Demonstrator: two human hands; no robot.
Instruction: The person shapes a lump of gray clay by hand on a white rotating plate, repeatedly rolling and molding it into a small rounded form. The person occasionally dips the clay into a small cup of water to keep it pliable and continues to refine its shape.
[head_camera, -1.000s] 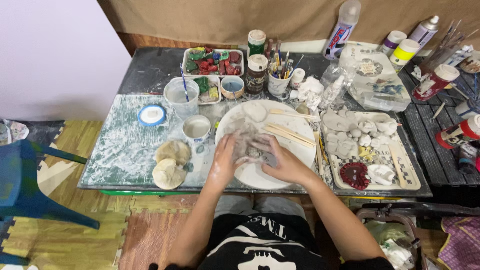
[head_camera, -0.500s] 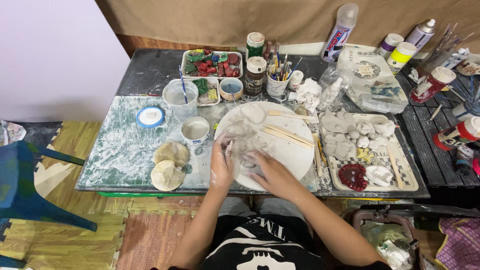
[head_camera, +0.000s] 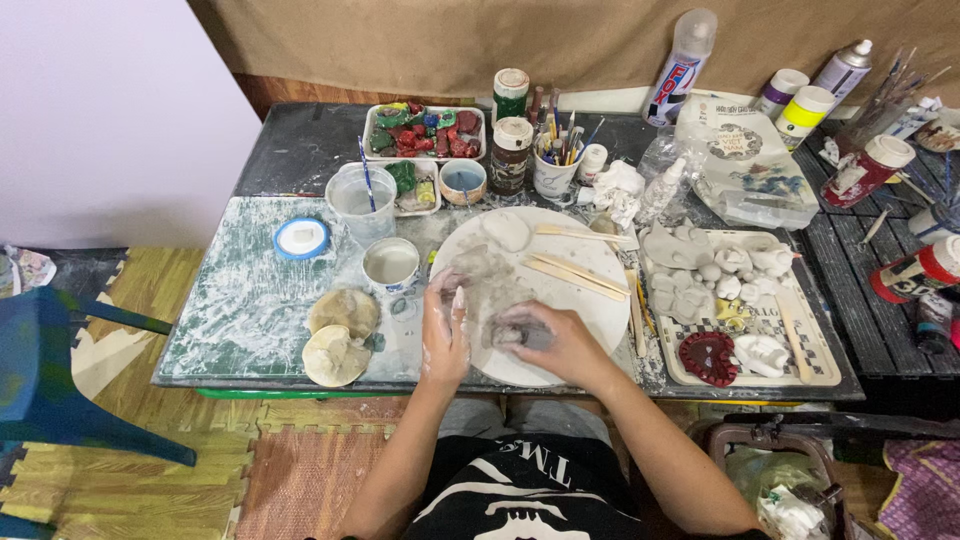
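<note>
A round white board (head_camera: 580, 305) lies on the low table in front of me, smeared with grey clay. My right hand (head_camera: 548, 340) is curled over a grey lump of clay (head_camera: 520, 333) at the board's near side. My left hand (head_camera: 445, 335), dusted with clay, rests at the board's left edge with fingers apart, touching the smeared clay (head_camera: 485, 285). Flat wooden sticks (head_camera: 575, 272) lie across the board's far right. A small disc of clay (head_camera: 507, 231) sits at the far edge.
A tray (head_camera: 800, 370) of clay pieces and a red figure (head_camera: 708, 357) stands to the right. Left are two sponges (head_camera: 335, 340), a cup (head_camera: 390, 264), a water container (head_camera: 361, 203) and a blue lid (head_camera: 301, 238). Paint bottles, brushes (head_camera: 555, 160) and a painted-stone tray (head_camera: 425, 130) line the back.
My right hand has drawn in toward me and closed over the clay lump. My left hand has slid to the board's left edge.
</note>
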